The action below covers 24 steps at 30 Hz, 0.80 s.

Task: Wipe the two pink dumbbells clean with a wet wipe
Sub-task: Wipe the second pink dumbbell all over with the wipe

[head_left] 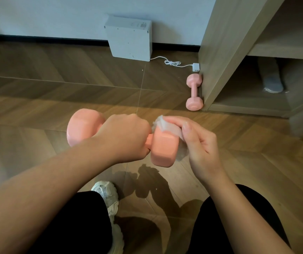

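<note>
At frame centre the left hand [124, 138] clamps the held dumbbell [162, 149] by its handle; the right hand [200, 143] pinches the wet wipe [169, 126] against its head — rotate it to reach every facet. The second dumbbell [194, 91] lies at the shelf's [218, 52] foot, upper right — presumably next.

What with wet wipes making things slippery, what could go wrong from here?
The left hand alone holds the dumbbell in the air by its handle; moisture from the wet wipe might loosen that grip, dropping it near the shoe. The second dumbbell, lying by the shelf unit, could be forgotten.
</note>
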Each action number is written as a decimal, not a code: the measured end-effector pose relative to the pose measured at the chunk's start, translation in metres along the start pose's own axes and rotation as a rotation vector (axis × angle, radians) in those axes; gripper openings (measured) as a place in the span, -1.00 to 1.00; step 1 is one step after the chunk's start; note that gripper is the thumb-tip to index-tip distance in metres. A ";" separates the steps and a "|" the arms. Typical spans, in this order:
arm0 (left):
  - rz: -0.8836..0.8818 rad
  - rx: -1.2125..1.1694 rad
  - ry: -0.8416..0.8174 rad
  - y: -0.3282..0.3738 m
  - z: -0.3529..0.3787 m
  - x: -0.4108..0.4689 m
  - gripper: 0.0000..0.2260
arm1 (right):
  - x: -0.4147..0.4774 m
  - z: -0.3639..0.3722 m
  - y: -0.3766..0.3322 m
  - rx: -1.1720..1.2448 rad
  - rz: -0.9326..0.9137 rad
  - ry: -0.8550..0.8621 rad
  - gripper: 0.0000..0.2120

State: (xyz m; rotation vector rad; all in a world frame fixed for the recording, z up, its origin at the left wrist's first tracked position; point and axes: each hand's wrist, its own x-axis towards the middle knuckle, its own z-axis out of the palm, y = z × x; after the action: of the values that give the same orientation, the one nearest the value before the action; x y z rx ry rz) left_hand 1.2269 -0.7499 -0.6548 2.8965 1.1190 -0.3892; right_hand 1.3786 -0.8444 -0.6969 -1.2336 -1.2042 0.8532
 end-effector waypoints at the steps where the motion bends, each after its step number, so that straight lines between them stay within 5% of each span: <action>1: -0.005 -0.019 0.008 0.001 0.000 0.000 -0.72 | 0.001 0.000 -0.001 -0.008 -0.078 0.013 -0.70; 3: -0.001 -0.026 0.029 0.004 -0.001 -0.001 -0.70 | 0.003 0.001 0.000 -0.008 -0.082 0.028 -0.69; 7: 0.005 0.018 0.064 0.007 0.001 -0.002 -0.70 | 0.002 0.003 0.000 0.025 0.222 -0.005 -0.64; 15: -0.098 0.001 0.085 0.016 0.006 0.000 -0.84 | -0.001 0.008 -0.007 0.102 0.299 -0.150 -0.57; 17: -0.088 -0.083 0.023 0.011 0.004 0.003 -0.77 | -0.003 0.009 -0.010 0.033 0.218 -0.089 -0.52; 21: 0.005 -0.520 -0.380 -0.004 -0.006 0.011 -0.72 | -0.004 0.006 -0.013 -0.182 -0.169 -0.091 -0.46; 24: -0.005 -0.485 -0.318 0.000 -0.003 0.008 -0.72 | -0.002 0.000 -0.011 -0.229 -0.059 -0.116 -0.44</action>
State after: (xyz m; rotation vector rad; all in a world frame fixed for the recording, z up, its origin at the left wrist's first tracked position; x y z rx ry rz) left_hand 1.2332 -0.7447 -0.6538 2.3160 1.0003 -0.4790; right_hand 1.3768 -0.8483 -0.6866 -1.3391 -1.4567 0.7674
